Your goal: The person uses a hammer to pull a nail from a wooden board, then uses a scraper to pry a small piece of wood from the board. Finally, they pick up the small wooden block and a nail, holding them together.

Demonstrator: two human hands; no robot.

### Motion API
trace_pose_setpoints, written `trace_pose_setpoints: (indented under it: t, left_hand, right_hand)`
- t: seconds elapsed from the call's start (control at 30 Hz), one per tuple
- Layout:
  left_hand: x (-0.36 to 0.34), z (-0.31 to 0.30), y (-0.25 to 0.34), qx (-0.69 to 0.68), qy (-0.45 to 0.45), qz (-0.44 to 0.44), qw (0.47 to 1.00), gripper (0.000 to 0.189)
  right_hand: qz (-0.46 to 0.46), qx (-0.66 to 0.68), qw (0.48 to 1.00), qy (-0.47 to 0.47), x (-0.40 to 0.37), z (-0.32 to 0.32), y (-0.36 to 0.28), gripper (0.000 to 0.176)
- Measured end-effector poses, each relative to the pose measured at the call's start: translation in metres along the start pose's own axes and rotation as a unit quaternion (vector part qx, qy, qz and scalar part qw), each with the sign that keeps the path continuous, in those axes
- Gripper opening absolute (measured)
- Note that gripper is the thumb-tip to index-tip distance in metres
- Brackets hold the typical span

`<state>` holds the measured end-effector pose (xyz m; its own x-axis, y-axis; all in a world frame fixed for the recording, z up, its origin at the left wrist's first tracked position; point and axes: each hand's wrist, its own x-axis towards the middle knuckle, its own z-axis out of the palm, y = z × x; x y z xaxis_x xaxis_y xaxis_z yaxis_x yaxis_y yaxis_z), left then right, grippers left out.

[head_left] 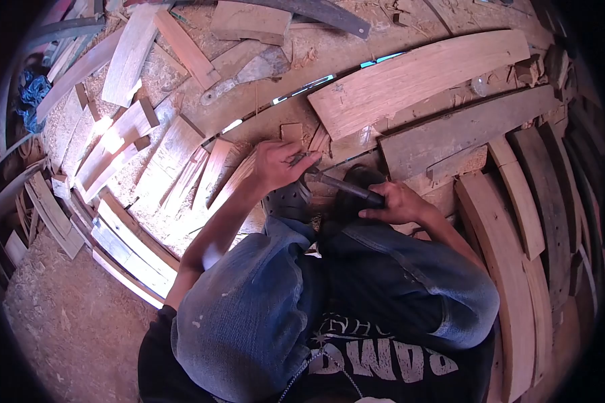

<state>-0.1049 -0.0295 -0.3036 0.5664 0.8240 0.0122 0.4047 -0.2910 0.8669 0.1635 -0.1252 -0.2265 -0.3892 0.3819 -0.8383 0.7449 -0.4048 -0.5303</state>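
A bed of curved planks (504, 269) and sawdust fills the frame, and a wide pale board (417, 84) lies in the upper right. At the centre a dark-handled tool (343, 187), seemingly a hammer, is gripped at its handle end by the right hand (393, 203), which is fully closed. Its head is just beside the left hand (275, 166), which is pinched shut on a small piece (297, 160), too small to be identified. Short, light strokes seem advisable, with the pinching fingers kept clear of the head
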Motion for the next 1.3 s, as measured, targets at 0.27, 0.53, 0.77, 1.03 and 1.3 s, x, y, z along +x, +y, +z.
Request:
trace_pose_setpoints:
  t: [0.27,0.53,0.77,1.03,1.3]
  left_hand:
    - [0.007,-0.010,0.004,-0.086,-0.029,0.087,0.992,0.036]
    - [0.002,-0.003,-0.003,-0.252,0.041,0.008,0.967,0.028]
    - [0.009,-0.026,0.002,-0.240,0.073,-0.035,0.967,0.031]
    - [0.011,-0.025,0.027,-0.276,0.096,-0.164,0.942,0.044]
    - [-0.001,-0.037,0.000,-0.164,0.082,-0.191,0.964,0.033]
  right_hand:
    - [-0.050,0.013,0.995,0.079,0.001,0.013,0.010,0.049]
    - [-0.036,-0.047,0.995,0.079,0.014,0.027,-0.011,0.062]
    - [-0.018,-0.049,0.991,0.126,0.039,0.058,-0.022,0.050]
    - [-0.002,-0.002,0.982,0.189,0.050,0.061,-0.014,0.042]
    - [0.024,0.014,0.987,0.158,0.055,0.053,-0.010,0.043]
